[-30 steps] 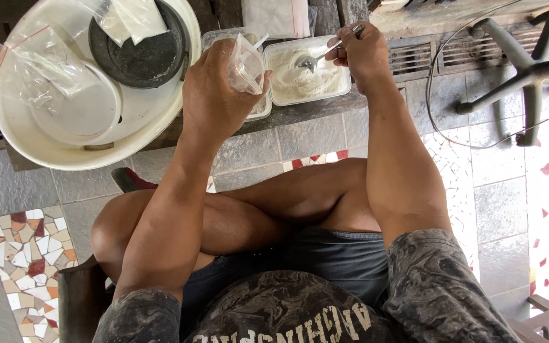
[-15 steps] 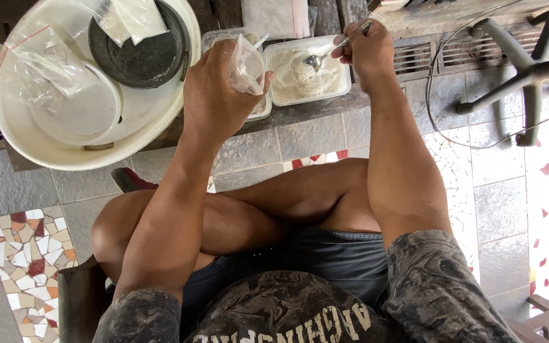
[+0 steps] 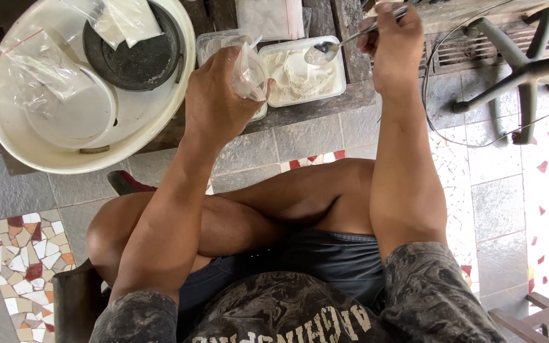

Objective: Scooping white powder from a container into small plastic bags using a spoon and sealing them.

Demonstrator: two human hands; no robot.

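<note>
Nearest, at the bottom of the frame: a dark patterned shirt (image 3: 287, 314), dark shorts (image 3: 325, 260), and crossed bare legs (image 3: 236, 213) over a grey tiled floor (image 3: 490, 190) with mosaic patches.

Above centre, the left hand (image 3: 214, 101) clenched around a small clear plastic bag (image 3: 249, 70), mouth of the bag tilted toward the right of the frame, just over the near edge of the table (image 3: 325, 105).

Right of it, top of the frame: the right hand (image 3: 394, 47) gripping the handle of a metal spoon (image 3: 332, 47), bowl of the spoon loaded with white powder and hovering above a rectangular white tray (image 3: 300, 73) — tray likewise filled with white powder, resting on the dark wooden table, between the two hands. Spoon bowl near the bag's mouth, not touching.

Behind the left hand, a second clear container (image 3: 214, 44), partly hidden.

Upper left: a wide cream basin (image 3: 154, 124) holding a dark round pan (image 3: 135, 57), a white plate and several empty clear bags (image 3: 39, 60).

Top centre, a filled bag of white powder (image 3: 268, 16) lying flat on the table.

Far right — legs of a grey swivel-chair base (image 3: 522, 70) and a thin wire loop on the floor.
</note>
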